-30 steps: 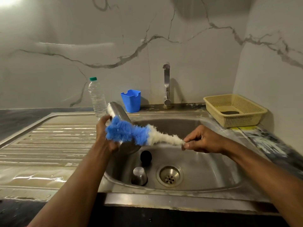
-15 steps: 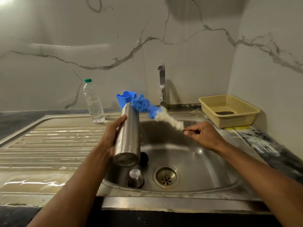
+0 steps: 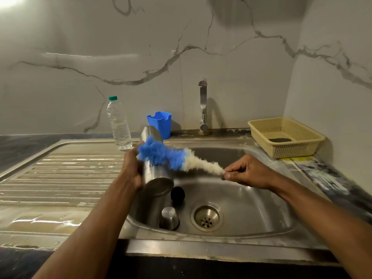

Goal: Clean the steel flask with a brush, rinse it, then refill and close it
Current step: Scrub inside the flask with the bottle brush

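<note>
Steel flask (image 3: 156, 168) is held tilted over the sink (image 3: 251, 208), left hand (image 3: 131, 170) wrapped round its body. Right hand (image 3: 246, 173) pinches the brush (image 3: 171, 158) at its handle end, bristles across the flask's outside. Risk: the wet flask may slip and drop onto the steel cap (image 3: 169, 218) or black stopper (image 3: 177, 194). Count: one flask, one brush, one cap, one stopper, one plastic bottle (image 3: 118, 125).

Grey-veined marble walls (image 3: 141, 57), steel sink (image 3: 251, 208), dark countertop (image 3: 24, 141)
</note>
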